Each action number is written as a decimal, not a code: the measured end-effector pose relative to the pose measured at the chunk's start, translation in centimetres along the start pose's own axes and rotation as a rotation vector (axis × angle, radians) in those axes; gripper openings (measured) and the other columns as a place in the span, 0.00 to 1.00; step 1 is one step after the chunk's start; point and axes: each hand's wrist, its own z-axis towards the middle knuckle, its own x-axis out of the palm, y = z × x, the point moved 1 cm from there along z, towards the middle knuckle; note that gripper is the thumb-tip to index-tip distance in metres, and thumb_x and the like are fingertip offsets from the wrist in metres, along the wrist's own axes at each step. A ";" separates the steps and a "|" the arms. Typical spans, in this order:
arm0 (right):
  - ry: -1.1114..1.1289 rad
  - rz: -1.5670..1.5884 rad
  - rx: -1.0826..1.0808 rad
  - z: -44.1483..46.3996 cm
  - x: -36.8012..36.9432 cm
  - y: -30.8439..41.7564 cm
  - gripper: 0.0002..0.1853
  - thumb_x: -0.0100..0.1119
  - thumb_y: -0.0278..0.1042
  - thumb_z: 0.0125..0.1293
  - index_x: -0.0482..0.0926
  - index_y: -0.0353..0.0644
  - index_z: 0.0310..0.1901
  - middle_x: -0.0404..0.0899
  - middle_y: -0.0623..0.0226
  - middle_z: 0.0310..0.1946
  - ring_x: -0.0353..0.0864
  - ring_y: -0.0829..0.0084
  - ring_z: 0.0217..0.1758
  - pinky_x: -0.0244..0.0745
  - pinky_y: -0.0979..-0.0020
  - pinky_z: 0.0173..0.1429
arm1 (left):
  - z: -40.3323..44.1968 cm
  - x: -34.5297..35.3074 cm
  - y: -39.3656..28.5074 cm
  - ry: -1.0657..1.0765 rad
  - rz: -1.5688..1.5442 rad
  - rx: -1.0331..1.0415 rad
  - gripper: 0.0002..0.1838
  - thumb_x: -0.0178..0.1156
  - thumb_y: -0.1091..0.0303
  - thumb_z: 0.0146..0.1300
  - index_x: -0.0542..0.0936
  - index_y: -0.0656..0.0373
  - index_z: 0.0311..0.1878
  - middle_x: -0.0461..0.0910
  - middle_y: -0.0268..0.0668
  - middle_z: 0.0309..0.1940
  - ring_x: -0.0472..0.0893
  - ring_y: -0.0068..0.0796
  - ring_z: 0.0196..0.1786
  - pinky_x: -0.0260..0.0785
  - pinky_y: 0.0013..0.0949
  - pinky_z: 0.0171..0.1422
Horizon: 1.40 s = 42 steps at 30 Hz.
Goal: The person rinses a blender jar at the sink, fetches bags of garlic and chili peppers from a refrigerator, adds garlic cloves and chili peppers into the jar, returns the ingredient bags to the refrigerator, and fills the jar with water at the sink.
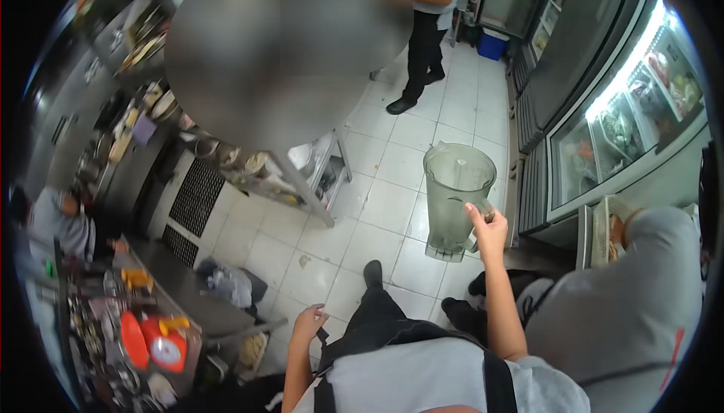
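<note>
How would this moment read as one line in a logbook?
right hand: holding jug upright | left hand: seemingly empty | underfoot: white tiled floor | ahead right: lit glass-door fridge

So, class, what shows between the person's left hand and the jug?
In the head view, the person's own dark shoe and trouser leg show between the left hand and the jug, with white floor tiles around them.

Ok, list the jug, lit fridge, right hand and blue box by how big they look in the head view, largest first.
1. Lit fridge
2. Jug
3. Right hand
4. Blue box, though it stands farther off, so its true size is unsure
</note>
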 end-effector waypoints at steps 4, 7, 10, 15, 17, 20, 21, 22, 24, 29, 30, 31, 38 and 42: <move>-0.055 -0.173 0.082 9.6 1.1 -1.1 0.20 0.72 0.46 0.51 0.80 0.34 0.29 0.62 0.80 0.12 0.57 0.85 0.18 0.53 0.73 0.22 | 15.1 -2.8 -8.0 0.220 0.259 -0.045 0.30 0.63 0.52 0.53 0.76 0.59 0.57 0.82 0.46 0.45 0.80 0.45 0.49 0.71 0.41 0.56; -0.119 -0.103 0.072 15.4 0.0 -0.3 0.19 0.72 0.45 0.51 0.81 0.34 0.29 0.64 0.79 0.13 0.56 0.84 0.18 0.53 0.74 0.22 | 27.3 -4.6 -24.5 0.323 0.401 0.340 0.27 0.61 0.53 0.56 0.76 0.58 0.57 0.79 0.47 0.50 0.78 0.45 0.53 0.69 0.40 0.58; -0.183 -0.181 0.164 22.3 -2.7 0.0 0.20 0.72 0.45 0.51 0.77 0.34 0.24 0.62 0.80 0.13 0.54 0.85 0.18 0.51 0.75 0.22 | 37.8 -4.9 -41.8 0.193 0.366 0.647 0.23 0.58 0.57 0.59 0.75 0.56 0.56 0.79 0.46 0.48 0.78 0.44 0.52 0.70 0.40 0.56; -0.257 -0.195 0.233 34.8 -5.2 -6.4 0.27 0.67 0.48 0.58 0.65 0.36 0.15 0.57 0.75 0.11 0.53 0.83 0.18 0.51 0.72 0.22 | 54.1 -1.3 -60.3 0.130 0.391 0.765 0.22 0.59 0.61 0.59 0.75 0.55 0.57 0.80 0.44 0.45 0.79 0.43 0.49 0.70 0.40 0.53; -0.238 -0.130 0.302 42.7 -5.6 -7.5 0.28 0.64 0.48 0.60 0.65 0.36 0.14 0.59 0.74 0.10 0.55 0.83 0.18 0.53 0.72 0.22 | 58.5 0.6 -65.1 0.131 0.240 0.687 0.22 0.59 0.62 0.59 0.75 0.56 0.57 0.80 0.45 0.45 0.79 0.42 0.48 0.71 0.39 0.53; -0.146 -0.168 0.237 53.4 -4.6 -6.3 0.23 0.66 0.46 0.59 0.67 0.41 0.18 0.62 0.77 0.12 0.58 0.86 0.16 0.55 0.78 0.20 | 63.6 1.6 -66.9 0.331 0.173 0.566 0.23 0.60 0.60 0.58 0.76 0.56 0.56 0.81 0.46 0.44 0.80 0.42 0.46 0.72 0.39 0.52; -0.125 -0.214 0.181 57.0 -4.1 -4.4 0.23 0.67 0.45 0.57 0.67 0.39 0.18 0.62 0.77 0.12 0.57 0.86 0.16 0.55 0.78 0.21 | 65.5 1.4 -67.0 0.427 0.168 0.535 0.23 0.61 0.60 0.57 0.76 0.56 0.56 0.82 0.47 0.43 0.81 0.42 0.46 0.72 0.38 0.52; -0.109 -0.257 0.117 60.9 -3.6 -3.2 0.23 0.69 0.44 0.56 0.67 0.38 0.18 0.62 0.77 0.12 0.57 0.86 0.17 0.56 0.78 0.21 | 67.6 0.9 -67.0 0.418 0.249 0.465 0.25 0.62 0.58 0.56 0.77 0.57 0.56 0.82 0.47 0.43 0.81 0.42 0.45 0.72 0.38 0.51; -0.109 -0.252 0.066 68.2 -2.5 -2.6 0.23 0.71 0.41 0.54 0.67 0.36 0.18 0.63 0.76 0.12 0.56 0.86 0.18 0.56 0.78 0.23 | 72.3 -0.6 -67.0 0.364 0.317 0.376 0.27 0.63 0.56 0.54 0.77 0.58 0.56 0.82 0.47 0.42 0.82 0.42 0.45 0.73 0.38 0.51; -0.143 -0.322 0.093 88.8 0.0 -0.5 0.22 0.73 0.43 0.50 0.73 0.32 0.22 0.65 0.71 0.11 0.59 0.82 0.17 0.59 0.73 0.23 | 89.4 -0.8 -79.2 0.335 0.382 0.409 0.24 0.62 0.58 0.56 0.76 0.58 0.56 0.82 0.47 0.41 0.82 0.39 0.44 0.73 0.37 0.50; -0.168 -0.311 0.079 92.3 -0.3 -0.2 0.21 0.73 0.42 0.50 0.73 0.32 0.22 0.65 0.72 0.11 0.59 0.83 0.17 0.59 0.73 0.22 | 93.8 1.2 -82.8 0.277 0.430 0.577 0.24 0.61 0.59 0.56 0.76 0.59 0.56 0.82 0.47 0.41 0.82 0.39 0.44 0.73 0.37 0.49; -0.180 -0.305 0.078 95.0 -0.3 -0.1 0.20 0.73 0.42 0.50 0.73 0.33 0.22 0.65 0.72 0.12 0.59 0.83 0.17 0.58 0.74 0.22 | 97.4 3.4 -86.0 0.224 0.473 0.728 0.24 0.61 0.60 0.56 0.76 0.59 0.55 0.82 0.48 0.40 0.82 0.39 0.44 0.73 0.36 0.49; -0.148 -0.198 0.130 117.8 1.3 2.0 0.17 0.70 0.38 0.54 0.74 0.34 0.21 0.65 0.77 0.13 0.57 0.85 0.18 0.57 0.76 0.23 | 109.1 9.3 -118.1 0.422 0.136 0.899 0.21 0.59 0.61 0.61 0.75 0.58 0.57 0.82 0.46 0.38 0.81 0.38 0.42 0.72 0.37 0.49; -0.026 -0.143 0.095 131.9 4.6 1.1 0.18 0.68 0.39 0.57 0.73 0.35 0.22 0.64 0.79 0.13 0.57 0.86 0.19 0.55 0.77 0.23 | 119.4 9.4 -121.0 0.319 0.206 0.808 0.23 0.60 0.59 0.60 0.75 0.57 0.57 0.82 0.46 0.40 0.81 0.39 0.45 0.72 0.38 0.51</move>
